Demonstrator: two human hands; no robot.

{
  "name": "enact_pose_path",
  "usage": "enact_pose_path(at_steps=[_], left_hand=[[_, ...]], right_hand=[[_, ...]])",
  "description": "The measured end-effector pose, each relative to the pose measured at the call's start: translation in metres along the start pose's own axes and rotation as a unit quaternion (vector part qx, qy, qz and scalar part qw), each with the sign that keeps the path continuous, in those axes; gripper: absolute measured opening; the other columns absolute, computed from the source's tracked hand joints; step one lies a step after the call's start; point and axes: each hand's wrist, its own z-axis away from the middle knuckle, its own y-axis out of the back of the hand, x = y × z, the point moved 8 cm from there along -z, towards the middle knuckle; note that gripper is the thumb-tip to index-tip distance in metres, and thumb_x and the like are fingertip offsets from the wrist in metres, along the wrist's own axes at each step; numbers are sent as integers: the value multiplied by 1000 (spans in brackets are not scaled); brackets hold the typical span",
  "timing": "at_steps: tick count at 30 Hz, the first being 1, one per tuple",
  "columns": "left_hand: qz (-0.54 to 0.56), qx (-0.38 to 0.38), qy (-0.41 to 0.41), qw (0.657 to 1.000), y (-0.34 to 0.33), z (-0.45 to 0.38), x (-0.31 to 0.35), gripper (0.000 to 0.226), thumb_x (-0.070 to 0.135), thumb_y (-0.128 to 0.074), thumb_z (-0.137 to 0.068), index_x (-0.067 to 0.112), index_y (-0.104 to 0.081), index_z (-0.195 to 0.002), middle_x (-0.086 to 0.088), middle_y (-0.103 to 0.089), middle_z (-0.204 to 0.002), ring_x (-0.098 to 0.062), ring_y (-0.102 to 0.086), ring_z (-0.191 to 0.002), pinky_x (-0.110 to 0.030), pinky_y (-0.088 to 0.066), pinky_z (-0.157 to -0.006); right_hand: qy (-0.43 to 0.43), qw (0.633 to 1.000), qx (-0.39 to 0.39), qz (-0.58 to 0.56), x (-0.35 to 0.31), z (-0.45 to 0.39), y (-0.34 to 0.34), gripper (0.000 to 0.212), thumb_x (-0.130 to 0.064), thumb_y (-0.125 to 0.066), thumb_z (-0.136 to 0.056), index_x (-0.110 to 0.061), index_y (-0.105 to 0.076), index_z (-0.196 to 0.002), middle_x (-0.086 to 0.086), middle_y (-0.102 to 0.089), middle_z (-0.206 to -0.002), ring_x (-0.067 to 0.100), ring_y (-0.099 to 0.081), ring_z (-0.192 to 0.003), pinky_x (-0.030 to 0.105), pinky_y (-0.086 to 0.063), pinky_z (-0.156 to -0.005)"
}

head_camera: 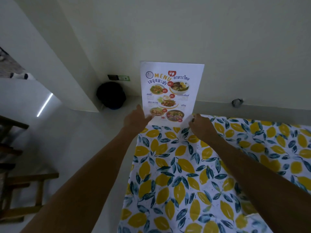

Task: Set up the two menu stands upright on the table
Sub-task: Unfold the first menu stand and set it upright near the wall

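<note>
A white menu stand [170, 91] printed with food photos and the word MENU stands upright at the far left corner of the table [193, 165], which wears a lemon-print cloth. My left hand [135, 121] grips its lower left edge. My right hand [201, 126] pinches its lower right corner at the base. Only one menu stand is in view.
A pale wall rises right behind the table's far edge. A black bin [111, 95] sits on the floor to the left, under a wall socket [118, 77]. Wooden furniture [21, 190] stands at the lower left. The table's left edge drops to a white floor.
</note>
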Motion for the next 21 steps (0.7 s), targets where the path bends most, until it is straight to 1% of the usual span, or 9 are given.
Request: enact_pose_path(at_steps=[2,4,6,8,10,13,15,16,21], left_hand=[[-17,-3,7,1000,17,16,12,94,90,-33,-69,15,-46,-125,-8,-65,-109,-29,-67,-95,-47,-56,-80],[-46,-1,11,999,31,33,25,76,73,-48,-83,9,-46,-125,-12,-64,-112,-32,-65,-99,-47,-54,-84],[-89,16,5,996,40,47,33,70,65,-51,-88,6,-45,-125,-16,-62,-117,-34,-62,-104,-48,-50,-88],[-135,53,-11,989,49,61,42,70,65,-49,-89,4,-46,-124,-17,-59,-122,-35,-57,-112,-50,-44,-97],[-182,82,-35,979,57,77,56,75,69,-46,-88,5,-48,-127,-17,-53,-133,-33,-49,-124,-57,-32,-106],[-217,102,-63,969,64,105,78,83,73,-40,-88,6,-46,-136,-17,-45,-146,-33,-39,-136,-62,-19,-112],[-206,98,-70,971,67,125,91,84,74,-40,-87,7,-44,-139,-18,-41,-150,-34,-35,-140,-63,-16,-113],[-200,95,-71,973,67,136,96,85,74,-40,-87,7,-44,-139,-19,-39,-152,-35,-33,-141,-63,-15,-114],[-220,107,-64,967,71,201,124,90,75,-40,-86,6,-40,-143,-20,-35,-154,-35,-29,-144,-62,-16,-115]], right_hand=[[-13,1000,-10,7,3,7,6,44,-32,-47,-98,1,-50,-127,24,-62,-124,40,-58,-114,42,-48,-89],[-16,1000,-20,17,5,15,12,47,-32,-48,-98,2,-47,-131,23,-58,-130,39,-56,-119,44,-47,-92],[-8,998,-21,52,4,27,18,49,-30,-47,-100,4,-43,-136,24,-55,-133,39,-54,-122,44,-47,-95],[19,993,-19,117,0,42,19,52,-30,-43,-101,3,-37,-141,25,-49,-138,40,-49,-126,46,-47,-98],[42,987,-9,155,-4,59,19,55,-33,-44,-100,-1,-35,-143,22,-45,-142,41,-44,-130,50,-48,-98],[79,978,-17,193,-11,85,20,70,-42,-45,-99,-1,-24,-151,21,-31,-155,42,-31,-141,50,-43,-106],[93,975,-37,199,-16,103,21,76,-47,-43,-99,-2,-16,-154,21,-20,-160,41,-22,-147,50,-36,-111],[100,975,-42,196,-19,113,24,76,-48,-43,-99,-3,-16,-154,20,-19,-161,41,-21,-147,51,-35,-112],[169,969,-33,179,-31,177,39,76,-49,-43,-99,-5,-17,-154,20,-23,-160,40,-26,-144,51,-38,-109]])
